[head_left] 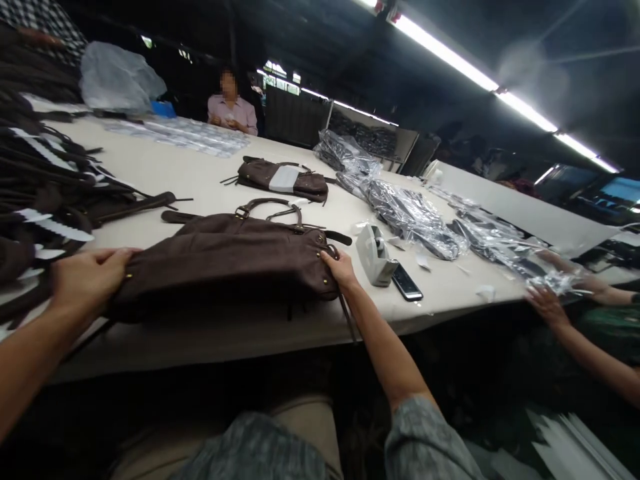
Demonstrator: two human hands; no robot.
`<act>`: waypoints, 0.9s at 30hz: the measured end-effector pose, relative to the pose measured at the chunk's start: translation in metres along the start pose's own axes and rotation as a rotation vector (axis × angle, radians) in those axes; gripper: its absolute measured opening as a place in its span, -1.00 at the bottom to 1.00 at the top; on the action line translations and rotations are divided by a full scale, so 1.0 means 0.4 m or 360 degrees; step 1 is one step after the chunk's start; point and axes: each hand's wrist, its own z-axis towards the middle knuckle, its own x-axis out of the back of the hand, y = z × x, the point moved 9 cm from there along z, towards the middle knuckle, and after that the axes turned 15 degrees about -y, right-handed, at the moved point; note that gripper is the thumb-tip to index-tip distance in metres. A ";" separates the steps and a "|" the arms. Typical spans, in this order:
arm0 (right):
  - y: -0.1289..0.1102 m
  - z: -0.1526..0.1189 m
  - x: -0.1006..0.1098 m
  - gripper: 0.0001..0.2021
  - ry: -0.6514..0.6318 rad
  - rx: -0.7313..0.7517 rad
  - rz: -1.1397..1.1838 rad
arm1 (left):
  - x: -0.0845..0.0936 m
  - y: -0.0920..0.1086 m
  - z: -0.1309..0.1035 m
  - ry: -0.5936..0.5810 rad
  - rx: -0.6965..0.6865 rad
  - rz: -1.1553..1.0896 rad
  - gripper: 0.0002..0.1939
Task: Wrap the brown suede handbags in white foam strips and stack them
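A dark brown handbag point(235, 260) lies on its side at the near edge of the table, its handles pointing away from me. My left hand point(93, 277) grips its left end, thumb on top and fingers partly hidden. At the right end, my right hand point(340, 268) is closed on the bag's corner, next to a thin hanging cord. Beyond it lies another brown handbag point(283, 180) with a white paper band around it. To the right of my right hand stand a tape dispenser point(376, 257) and a phone point(407, 283).
Brown bags with white paper strips pile up at left point(45, 193). Plastic-wrapped bags point(405, 217) lie to the right on the white table point(200, 177). A co-worker's hands point(550, 310) handle wrapped goods at far right. Another person point(233, 110) sits across the table.
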 end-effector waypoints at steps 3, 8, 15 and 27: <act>0.069 0.009 -0.015 -0.56 -0.0009 -0.0030 0.0078 | 0.003 -0.002 -0.083 0.0046 0.0062 -0.0284 -0.61; 0.121 -0.010 -0.011 -0.47 -0.0055 -0.0075 0.0259 | -0.031 -0.070 -0.145 -0.0190 -0.0092 -0.0682 -0.49; 0.102 -0.063 -0.009 -0.41 -0.0159 -0.0140 0.0332 | 0.005 -0.120 -0.107 0.0044 -0.0046 -0.0225 -0.51; -0.005 -0.256 0.066 -0.46 0.0238 0.0299 -0.0241 | 0.096 0.055 -0.139 0.0657 -0.0527 0.0407 -0.55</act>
